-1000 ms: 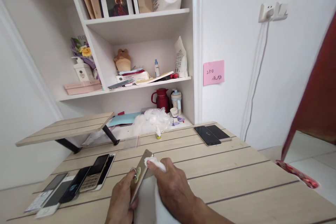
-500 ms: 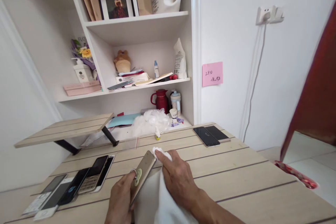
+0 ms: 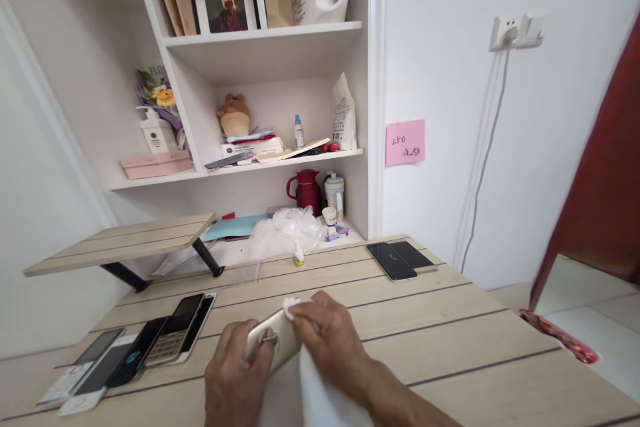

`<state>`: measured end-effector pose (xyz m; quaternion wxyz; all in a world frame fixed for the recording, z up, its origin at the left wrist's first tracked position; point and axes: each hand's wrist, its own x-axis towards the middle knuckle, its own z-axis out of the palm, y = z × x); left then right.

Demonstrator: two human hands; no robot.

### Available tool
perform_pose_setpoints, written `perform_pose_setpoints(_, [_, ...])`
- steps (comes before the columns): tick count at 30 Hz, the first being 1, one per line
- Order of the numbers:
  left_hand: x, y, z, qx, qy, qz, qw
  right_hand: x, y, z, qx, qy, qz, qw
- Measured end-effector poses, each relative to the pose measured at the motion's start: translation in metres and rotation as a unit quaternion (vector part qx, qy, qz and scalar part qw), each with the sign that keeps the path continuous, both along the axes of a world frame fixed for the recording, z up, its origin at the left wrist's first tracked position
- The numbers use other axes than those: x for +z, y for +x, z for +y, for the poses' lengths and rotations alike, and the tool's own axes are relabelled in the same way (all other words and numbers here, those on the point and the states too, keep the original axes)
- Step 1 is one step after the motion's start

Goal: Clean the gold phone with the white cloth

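A gold smartphone [image 3: 284, 341] is held above the table, its back with a ring holder turned toward me. My left hand [image 3: 235, 370] is closed around its left end, the thumb at the ring. At the phone's upper right edge, my right hand [image 3: 333, 337] pinches a white cloth [image 3: 320, 390] against it. The cloth hangs down below my right hand toward the bottom of the view. The phone's screen side is hidden.
Several phones [image 3: 135, 353] lie in a row at the left, near a small wooden riser [image 3: 125, 240]. Two dark phones [image 3: 393, 261] lie at the back right. A small bottle [image 3: 299, 253] and crumpled clear plastic [image 3: 285, 230] sit at the back, before white shelves [image 3: 270, 37].
The phone has turned from steeply slanted to more level, showing more of its back. My left hand has shifted up around its end. The cloth tip has moved slightly left and down.
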<state>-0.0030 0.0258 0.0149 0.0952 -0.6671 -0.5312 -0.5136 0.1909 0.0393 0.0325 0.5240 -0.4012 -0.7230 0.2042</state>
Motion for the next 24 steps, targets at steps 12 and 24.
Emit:
perform_pose_setpoints(12, [-0.001, 0.007, -0.008, -0.056, 0.060, 0.170, 0.982, -0.004, -0.007, -0.013, -0.004, 0.052, -0.234, 0.971])
perform_pose_setpoints(24, [-0.007, 0.007, -0.006, 0.058, 0.044, 0.163, 0.984, -0.007, -0.005, -0.012, -0.053, 0.084, -0.301, 0.949])
